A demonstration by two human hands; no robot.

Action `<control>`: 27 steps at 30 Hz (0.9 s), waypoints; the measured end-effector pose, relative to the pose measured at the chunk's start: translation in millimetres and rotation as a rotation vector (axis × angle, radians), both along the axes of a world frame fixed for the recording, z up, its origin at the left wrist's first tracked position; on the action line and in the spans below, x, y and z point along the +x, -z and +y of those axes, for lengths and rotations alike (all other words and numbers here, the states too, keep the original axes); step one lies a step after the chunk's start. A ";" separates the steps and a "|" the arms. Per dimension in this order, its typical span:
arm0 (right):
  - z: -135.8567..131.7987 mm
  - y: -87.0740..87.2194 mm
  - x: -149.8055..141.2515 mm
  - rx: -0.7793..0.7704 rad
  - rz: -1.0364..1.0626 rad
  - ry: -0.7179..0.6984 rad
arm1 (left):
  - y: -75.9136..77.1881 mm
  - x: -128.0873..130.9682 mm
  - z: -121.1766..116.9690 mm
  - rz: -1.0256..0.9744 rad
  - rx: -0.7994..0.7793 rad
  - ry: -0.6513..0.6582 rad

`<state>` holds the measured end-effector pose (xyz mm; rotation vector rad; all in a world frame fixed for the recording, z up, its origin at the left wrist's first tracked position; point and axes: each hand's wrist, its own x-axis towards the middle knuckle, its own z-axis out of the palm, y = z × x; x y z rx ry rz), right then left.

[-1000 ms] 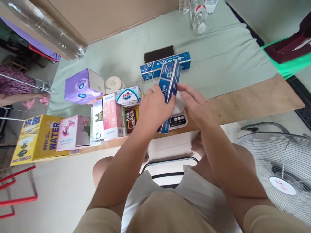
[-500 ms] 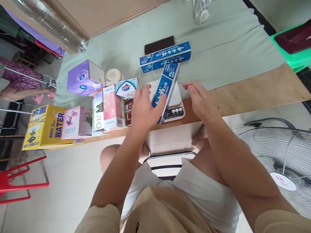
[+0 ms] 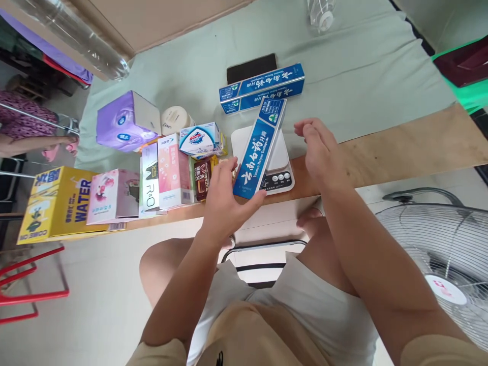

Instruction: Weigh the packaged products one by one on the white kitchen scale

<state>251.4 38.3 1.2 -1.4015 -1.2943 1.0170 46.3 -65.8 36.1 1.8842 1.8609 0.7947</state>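
Observation:
A blue toothpaste box (image 3: 257, 148) lies aslant across the white kitchen scale (image 3: 280, 157). At the box's lower end is my left hand (image 3: 229, 201), its thumb and fingers spread around the end; I cannot tell if they touch it. My right hand (image 3: 318, 150) hovers to the right of the scale, fingers stretched out and holding nothing. Behind the scale lies a second toothpaste box (image 3: 262, 87), in front of a black phone (image 3: 251, 67). Left of the scale are a white and blue soap box (image 3: 199, 140) and a brown cocoa pack (image 3: 202, 180).
Along the left edge stand a yellow box (image 3: 57, 203), a pink box (image 3: 114, 195), a taller pink box (image 3: 173, 170), a purple tissue pack (image 3: 124, 122) and a round jar (image 3: 176, 119). A clear bottle (image 3: 321, 15) lies at the back. A fan (image 3: 438, 254) stands at right.
My left hand has drawn back from across the toothpaste box to its lower end, uncovering more of it. My right hand has moved slightly right. The view has shifted a little.

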 end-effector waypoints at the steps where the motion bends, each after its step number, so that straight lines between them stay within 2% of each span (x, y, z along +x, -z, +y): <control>1: 2.5 -1.0 -1.5 -0.005 0.004 0.004 | 1.9 1.1 -1.8 0.006 -0.026 0.012; 4: 12.0 -0.3 -5.6 -0.039 0.034 0.036 | 7.6 5.2 -5.7 0.022 -0.076 -0.005; 9: 30.8 9.4 -14.9 -0.067 0.087 0.043 | 11.6 13.2 -3.3 0.016 -0.129 -0.116; 12: 40.9 15.2 -21.2 -0.087 0.073 0.042 | 12.1 13.7 -2.2 -0.054 -0.113 -0.130; 15: 47.7 19.2 -27.4 -0.021 0.058 0.060 | 12.1 5.4 -6.0 -0.177 -0.097 -0.159; 18: 49.3 20.4 -35.6 0.112 0.056 0.029 | 5.0 -13.7 -16.4 -0.248 -0.025 -0.162; 21: 44.8 20.0 -49.0 0.273 -0.001 -0.081 | -13.0 -42.4 -34.1 -0.224 0.153 -0.160; 24: 34.2 19.3 -67.2 0.367 -0.088 -0.122 | -30.5 -79.3 -56.3 -0.153 0.292 -0.228; 27: 19.7 17.3 -85.8 0.389 -0.123 -0.112 | -30.8 -120.6 -75.1 -0.146 0.347 -0.257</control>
